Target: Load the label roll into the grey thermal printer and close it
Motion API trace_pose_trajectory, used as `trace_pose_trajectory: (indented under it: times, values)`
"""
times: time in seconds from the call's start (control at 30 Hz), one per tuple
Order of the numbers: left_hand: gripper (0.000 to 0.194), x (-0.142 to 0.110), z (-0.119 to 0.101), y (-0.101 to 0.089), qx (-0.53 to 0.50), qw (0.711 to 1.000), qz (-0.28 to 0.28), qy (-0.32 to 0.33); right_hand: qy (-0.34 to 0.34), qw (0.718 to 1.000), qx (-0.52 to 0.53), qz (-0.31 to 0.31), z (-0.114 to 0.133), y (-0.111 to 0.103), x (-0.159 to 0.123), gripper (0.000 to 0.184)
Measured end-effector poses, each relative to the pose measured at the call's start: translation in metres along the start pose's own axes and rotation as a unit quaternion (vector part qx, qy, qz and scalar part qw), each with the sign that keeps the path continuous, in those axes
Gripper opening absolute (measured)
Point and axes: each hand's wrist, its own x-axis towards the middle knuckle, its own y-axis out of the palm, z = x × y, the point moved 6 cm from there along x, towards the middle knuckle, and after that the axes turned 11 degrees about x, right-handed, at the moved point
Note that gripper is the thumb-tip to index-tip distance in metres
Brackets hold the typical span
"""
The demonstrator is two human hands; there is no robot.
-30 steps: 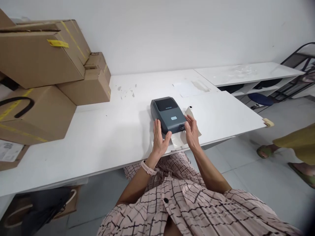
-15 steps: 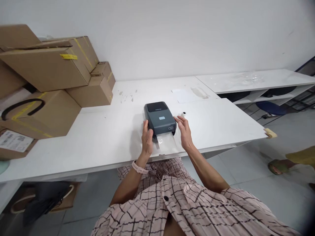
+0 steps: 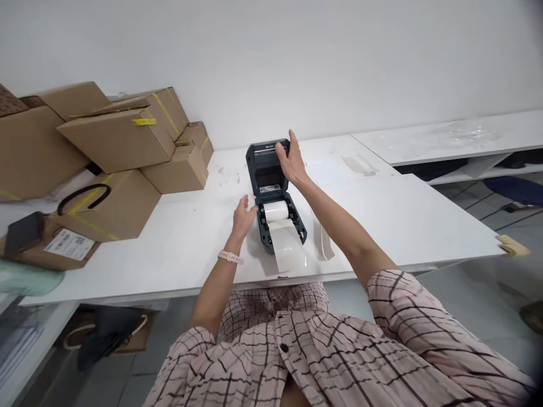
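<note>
A dark grey label printer (image 3: 263,232) stands on the white table with its lid (image 3: 251,169) raised upright. Inside sits a white label roll (image 3: 275,211), and a strip of label paper (image 3: 289,249) runs out over the front towards the table edge. My right hand (image 3: 293,163) is at the lid's right edge, thumb on its inner side and the fingers partly hidden behind it. Beside the printer's left side, my left hand (image 3: 245,217) is open, fingertips close to the body; whether they touch is unclear. A curled paper strip (image 3: 326,246) lies right of the printer.
Cardboard boxes (image 3: 119,135) are stacked at the left, with a black curved handle-like piece (image 3: 80,195) on one. A mint-green item (image 3: 31,277) lies at the front left corner. A white wall stands behind, and a second white table (image 3: 445,141) adjoins at the right.
The printer's lid was shut and is now raised, showing the roll. My right hand moved up from the printer's right side to the lid. The left hand shifted slightly left, off the front corner.
</note>
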Motion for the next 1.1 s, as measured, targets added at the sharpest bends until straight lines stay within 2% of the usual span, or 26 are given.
trace_pose_trajectory:
  times: [0.07, 0.13, 0.23, 0.3, 0.37, 0.4, 0.43, 0.5, 0.53, 0.6, 0.7, 0.8, 0.87, 0.93, 1.0, 1.1]
  values:
    - [0.064, -0.017, 0.013, 0.008, 0.046, 0.998, 0.030, -0.038, 0.010, 1.000, -0.011, -0.003, -0.008, 0.006, 0.016, 0.101]
    - [0.064, -0.030, 0.016, 0.015, 0.082, 0.994, 0.065, -0.044, 0.006, 0.999, -0.037, 0.000, -0.008, 0.007, 0.023, 0.098]
    - [0.060, -0.033, 0.013, 0.020, 0.114, 0.989, 0.081, -0.043, -0.082, 0.991, -0.104, 0.024, 0.012, -0.001, 0.009, 0.085]
    - [0.055, -0.029, 0.012, 0.023, 0.121, 0.988, 0.080, -0.052, -0.142, 0.976, -0.136, 0.089, 0.022, -0.002, -0.015, 0.066]
    - [0.051, -0.025, 0.012, 0.025, 0.125, 0.987, 0.083, -0.062, -0.141, 0.951, -0.157, 0.226, 0.015, 0.007, -0.045, 0.054]
    - [0.050, -0.023, 0.013, 0.027, 0.129, 0.986, 0.085, -0.064, -0.120, 0.930, -0.173, 0.303, 0.004, 0.015, -0.061, 0.056]
    - [0.050, -0.023, 0.012, 0.028, 0.135, 0.985, 0.087, -0.065, -0.091, 0.904, -0.192, 0.371, -0.010, 0.023, -0.075, 0.066]
    - [0.049, -0.023, 0.011, 0.030, 0.154, 0.982, 0.090, -0.063, -0.039, 0.859, -0.234, 0.453, -0.039, 0.040, -0.096, 0.094]
    - [0.048, -0.024, 0.010, 0.030, 0.170, 0.979, 0.094, -0.064, -0.025, 0.848, -0.251, 0.467, -0.050, 0.049, -0.101, 0.102]
    - [0.047, -0.025, 0.007, 0.031, 0.209, 0.971, 0.102, -0.064, -0.016, 0.844, -0.257, 0.470, -0.065, 0.064, -0.104, 0.107]
    - [0.048, -0.025, 0.003, 0.030, 0.255, 0.958, 0.116, -0.059, -0.002, 0.856, -0.191, 0.481, -0.063, 0.068, -0.100, 0.113]
    - [0.051, -0.025, 0.002, 0.030, 0.260, 0.957, 0.121, -0.052, 0.028, 0.875, -0.037, 0.482, -0.034, 0.037, -0.092, 0.118]
    - [0.053, -0.025, 0.004, 0.031, 0.253, 0.958, 0.123, -0.054, 0.036, 0.887, 0.066, 0.455, -0.010, 0.000, -0.085, 0.115]
    - [0.056, -0.026, 0.006, 0.031, 0.245, 0.960, 0.123, -0.061, 0.039, 0.898, 0.106, 0.426, 0.004, -0.039, -0.078, 0.115]
    - [0.059, -0.027, 0.007, 0.032, 0.235, 0.962, 0.124, -0.065, 0.041, 0.914, 0.098, 0.392, 0.002, -0.069, -0.070, 0.113]
    - [0.059, -0.028, 0.008, 0.032, 0.227, 0.964, 0.123, -0.069, 0.057, 0.945, 0.066, 0.316, -0.033, -0.091, -0.054, 0.101]
